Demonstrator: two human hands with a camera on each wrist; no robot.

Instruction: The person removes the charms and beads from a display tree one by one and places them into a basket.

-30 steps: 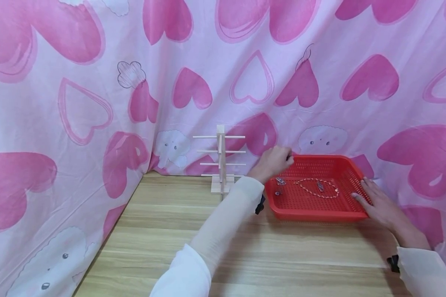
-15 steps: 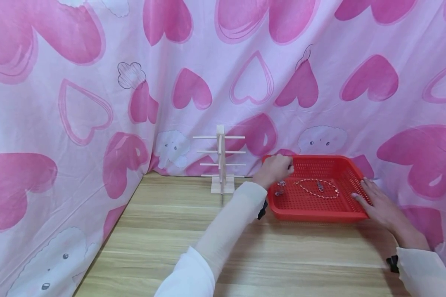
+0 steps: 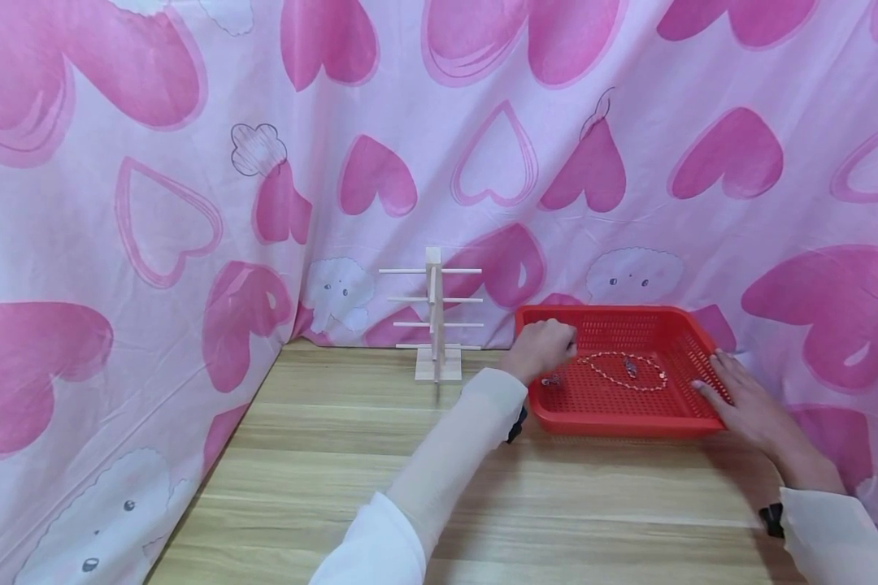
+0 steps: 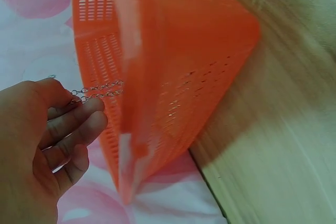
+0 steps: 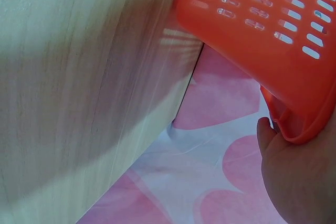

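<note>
In the head view, a red perforated plastic basket (image 3: 607,424) stands on the table. My left hand (image 3: 543,348) hangs over its left side. In the left wrist view that hand pinches a silver chain (image 4: 106,85) between thumb and index finger; two strands trail toward the basket, their far ends hidden behind its rim. My right hand (image 3: 757,410) rests on the basket's right rim, fingers extended along it. A beaded necklace (image 3: 615,381) lies looped on the basket floor around a small dark trinket (image 3: 631,367). Another small metallic piece (image 3: 551,380) sits near the left wall.
A wooden stand (image 3: 435,313) with several horizontal pegs is left of the basket, near the back edge of the wood-grain table (image 3: 336,455). Pink heart-printed cloth (image 3: 380,175) hangs behind and at the sides.
My left hand has come lower and slightly nearer over the basket's left side, covering one of the small trinkets there. The right hand and the basket have stayed in place.
</note>
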